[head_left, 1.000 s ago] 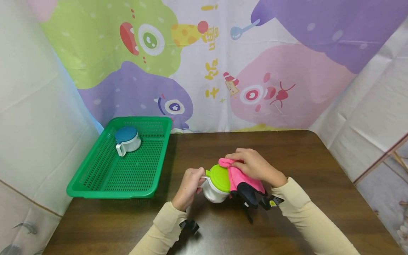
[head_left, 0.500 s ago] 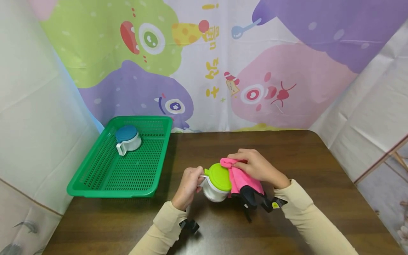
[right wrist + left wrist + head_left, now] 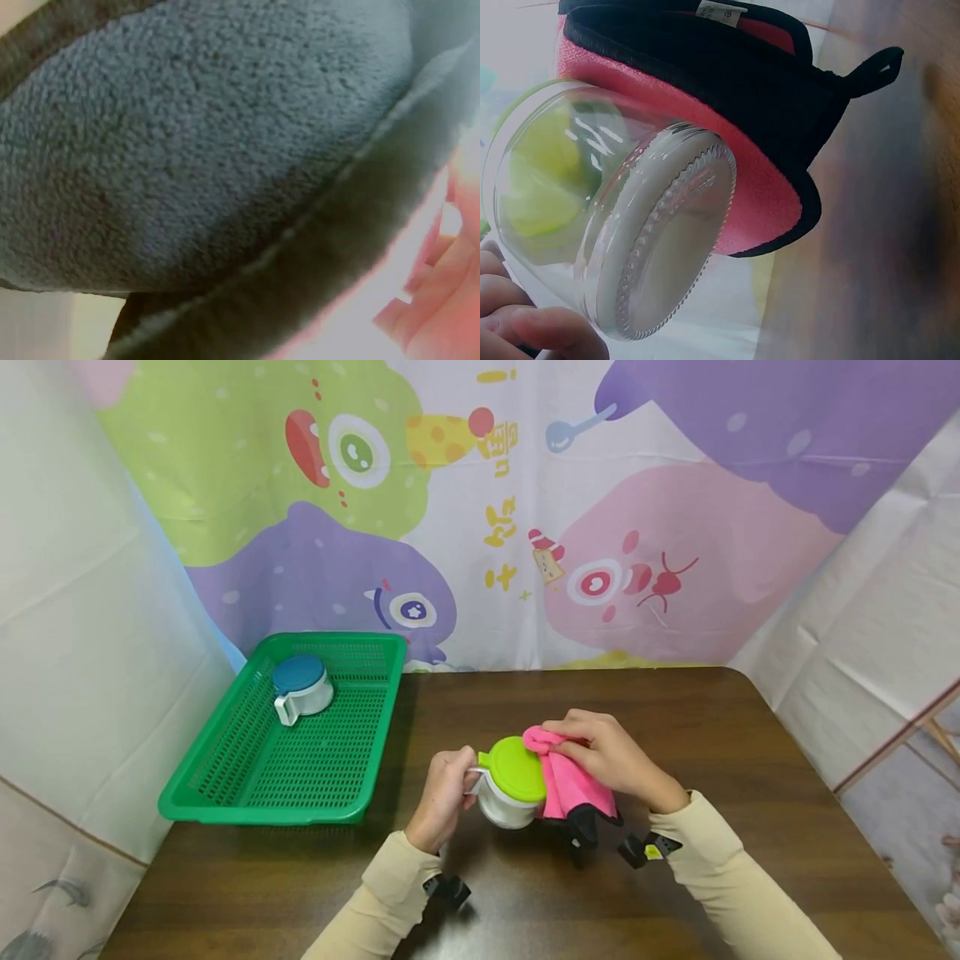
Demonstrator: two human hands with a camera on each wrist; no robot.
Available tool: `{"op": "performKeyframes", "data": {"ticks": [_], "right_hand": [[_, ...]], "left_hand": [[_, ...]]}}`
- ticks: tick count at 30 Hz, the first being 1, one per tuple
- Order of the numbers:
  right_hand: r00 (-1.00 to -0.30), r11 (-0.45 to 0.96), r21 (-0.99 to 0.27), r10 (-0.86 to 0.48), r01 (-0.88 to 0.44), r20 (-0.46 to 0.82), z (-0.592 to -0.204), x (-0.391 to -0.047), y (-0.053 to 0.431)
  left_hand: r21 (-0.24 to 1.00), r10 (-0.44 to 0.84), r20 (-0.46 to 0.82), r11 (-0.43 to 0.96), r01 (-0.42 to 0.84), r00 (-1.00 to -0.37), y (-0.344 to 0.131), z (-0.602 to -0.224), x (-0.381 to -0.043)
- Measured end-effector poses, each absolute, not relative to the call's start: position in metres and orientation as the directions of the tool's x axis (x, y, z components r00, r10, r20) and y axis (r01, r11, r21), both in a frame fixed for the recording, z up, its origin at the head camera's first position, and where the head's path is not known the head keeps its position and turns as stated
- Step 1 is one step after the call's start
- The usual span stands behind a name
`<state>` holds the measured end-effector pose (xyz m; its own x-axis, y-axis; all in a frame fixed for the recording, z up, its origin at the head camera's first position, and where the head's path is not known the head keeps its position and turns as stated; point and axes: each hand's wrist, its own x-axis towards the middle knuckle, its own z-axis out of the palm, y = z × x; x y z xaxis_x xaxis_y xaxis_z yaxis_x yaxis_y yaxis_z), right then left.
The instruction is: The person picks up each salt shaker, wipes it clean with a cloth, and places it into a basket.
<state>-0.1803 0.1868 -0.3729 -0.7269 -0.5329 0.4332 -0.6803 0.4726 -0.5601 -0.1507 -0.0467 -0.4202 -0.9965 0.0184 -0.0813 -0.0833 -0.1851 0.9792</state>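
Observation:
My left hand point(image 3: 444, 795) grips the white handle of a small clear jar point(image 3: 507, 810) with a lime-green lid point(image 3: 517, 768). The jar is held tilted above the table, its ribbed glass base point(image 3: 679, 232) facing the left wrist camera. In my right hand point(image 3: 609, 752) is a bunched pink cloth point(image 3: 573, 787) with black edging, pinched between thumb and fingers and laid against the jar's right side. A black hanging loop point(image 3: 877, 73) sticks out from the cloth's corner. The cloth's dark grey underside point(image 3: 202, 142) fills most of the right wrist view and hides much of that hand.
A green mesh basket point(image 3: 270, 814) stands at the left of the brown wooden table point(image 3: 675, 710). Inside it, near the back, sits a similar jar with a blue lid point(image 3: 298, 673). A cartoon-printed curtain point(image 3: 495, 635) hangs behind the table.
The green-lidded jar has risen slightly and tipped a little in my left hand. My right hand has shifted slightly right with the cloth, whose lower edge has drawn up.

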Motion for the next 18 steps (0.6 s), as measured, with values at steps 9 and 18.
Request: {"op": "performKeyframes", "data": {"ticks": [9, 18], "right_hand": [[-0.706, 0.405, -0.586, -0.502, -0.702, 0.5, -0.376, -0.177, 0.191], [-0.751, 0.33, -0.687, -0.432, -0.647, 0.499, -0.377, -0.175, 0.197]], "left_hand": [[0.974, 0.007, -0.072, -0.216, -0.071, -0.997, -0.047, -0.417, -0.151], [0.963, -0.039, -0.085, -0.262, -0.071, -0.996, -0.049, -0.408, -0.151]]}}
